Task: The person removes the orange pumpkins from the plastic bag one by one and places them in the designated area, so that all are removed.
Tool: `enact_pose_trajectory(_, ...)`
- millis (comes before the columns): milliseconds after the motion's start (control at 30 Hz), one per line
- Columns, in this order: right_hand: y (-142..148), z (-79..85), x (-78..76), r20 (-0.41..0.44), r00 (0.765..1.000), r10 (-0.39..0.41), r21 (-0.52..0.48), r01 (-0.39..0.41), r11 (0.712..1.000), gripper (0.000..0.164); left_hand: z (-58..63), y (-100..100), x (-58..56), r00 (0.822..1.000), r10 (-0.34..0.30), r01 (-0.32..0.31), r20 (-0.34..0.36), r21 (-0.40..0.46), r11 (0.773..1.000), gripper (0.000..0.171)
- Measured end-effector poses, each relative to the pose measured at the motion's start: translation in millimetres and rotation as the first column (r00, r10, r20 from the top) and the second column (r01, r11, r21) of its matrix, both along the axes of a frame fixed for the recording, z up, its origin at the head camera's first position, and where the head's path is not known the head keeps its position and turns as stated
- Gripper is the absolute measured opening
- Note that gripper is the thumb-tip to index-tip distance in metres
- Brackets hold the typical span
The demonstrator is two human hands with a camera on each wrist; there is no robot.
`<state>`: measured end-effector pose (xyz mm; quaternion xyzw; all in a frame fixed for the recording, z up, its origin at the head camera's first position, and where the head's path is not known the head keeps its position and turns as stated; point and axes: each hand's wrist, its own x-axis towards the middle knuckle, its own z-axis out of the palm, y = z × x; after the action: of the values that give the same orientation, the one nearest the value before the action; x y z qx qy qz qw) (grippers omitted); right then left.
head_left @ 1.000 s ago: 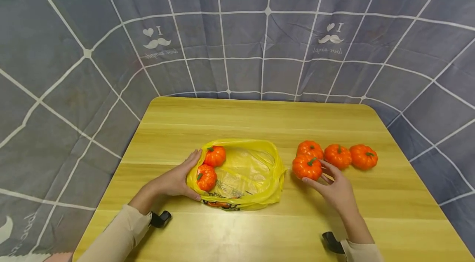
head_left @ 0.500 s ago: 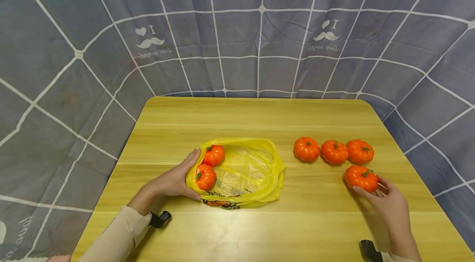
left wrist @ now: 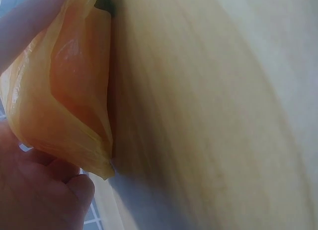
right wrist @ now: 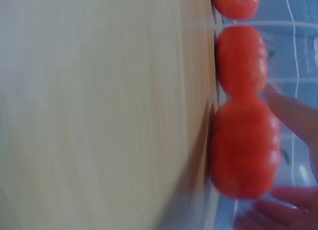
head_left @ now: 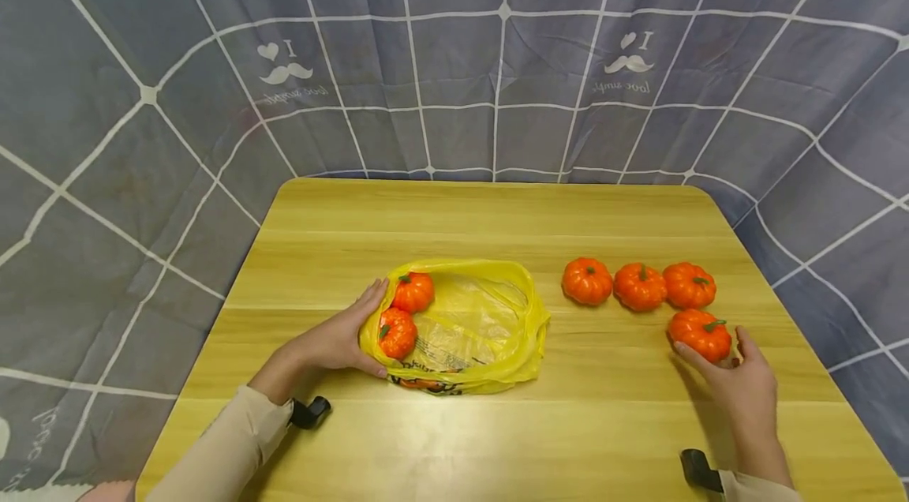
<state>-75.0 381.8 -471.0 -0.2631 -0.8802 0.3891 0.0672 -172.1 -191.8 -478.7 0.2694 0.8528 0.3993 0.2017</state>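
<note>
My left hand (head_left: 339,340) holds the left side of a yellow plastic bag (head_left: 497,377), its thumb and fingers spread around it. In the left wrist view the bag's thin film (left wrist: 44,115) lies between thumb and fingers. Two small orange pumpkins (head_left: 414,293) with green stems sit inside against that side; the bag's mouth faces up. At the right, another pumpkin (head_left: 699,335) rests on the table just in front of the row. My right hand (head_left: 746,391) is around it, with the thumb by its near side and the fingers slightly loosened from it.
Three pumpkins (head_left: 641,287) stand in a row behind the one by my right hand. The wooden table (head_left: 454,218) has a grey grid-patterned curtain (head_left: 461,68) behind it and along both sides. Black wrist mounts (head_left: 310,413) are on both arms.
My right hand has carried one pumpkin rightward, from in front of the row's left end to its right end, set it down and loosened its fingers. The left hand stays at the bag.
</note>
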Motion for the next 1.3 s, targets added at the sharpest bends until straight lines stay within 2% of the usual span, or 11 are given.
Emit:
enact_pose_trajectory(133, -20.3, 6.7, -3.0, -0.182, 0.983, 0.012, 0.117, 0.009, 0.993, 0.107, 1.4, -0.5, 1.4, 1.000, 0.000, 0.000, -0.008, -0.003, 1.000, 0.143)
enact_pose_trajectory(267, -45.2, 16.5, -13.8, -0.328, 0.939, 0.100, 0.176, -0.044, 0.983, 0.103, 2.8, 0.5, 3.3, 1.000, 0.004, -0.004, -0.006, -0.003, 1.000, 0.143)
enact_pose_trajectory(467, -93.1, 12.1, -39.0, -0.448, 0.860, 0.245, 0.198, -0.172, 0.965, 0.096, 5.1, 2.4, 1.0, 1.000, -0.010, 0.010, -0.016, -0.013, 1.000, 0.142)
enact_pose_trajectory(600, -133.3, 1.2, -55.3, -0.498, 0.792, 0.353, 0.211, -0.284, 0.935, 0.093, 4.4, 2.2, 1.0, 1.000, -0.016, 0.016, -0.016, -0.010, 1.000, 0.142)
enact_pose_trajectory(667, -155.5, -3.5, -61.0, -0.492, 0.772, 0.403, 0.201, -0.350, 0.915, 0.092, 4.0, 1.6, 1.9, 1.000, -0.017, 0.017, -0.013, -0.006, 1.000, 0.142)
enact_pose_trajectory(800, -200.0, -9.5, -67.3, -0.435, 0.759, 0.485, 0.127, -0.481, 0.867, 0.090, 3.6, 0.3, 4.3, 1.000, -0.006, 0.006, 0.002, -0.007, 1.000, 0.142)
enact_pose_trajectory(1000, -255.2, -13.0, -73.3, -0.338, 0.723, 0.603, 0.028, -0.633, 0.774, 0.087, 4.1, -0.5, 5.0, 1.000, -0.004, 0.004, 0.010, 0.001, 1.000, 0.142)
enact_pose_trajectory(1133, -282.3, -13.6, -76.6, -0.278, 0.664, 0.694, 0.051, -0.711, 0.701, 0.085, 2.9, -1.7, 5.8, 1.000, -0.002, 0.002, 0.006, 0.007, 1.000, 0.143)
enact_pose_trajectory(1300, -306.9, -13.8, -77.2, -0.216, 0.560, 0.800, 0.061, -0.810, 0.584, 0.082, 0.5, -2.4, 6.0, 1.000, 0.003, -0.003, -0.001, -0.004, 1.000, 0.142)
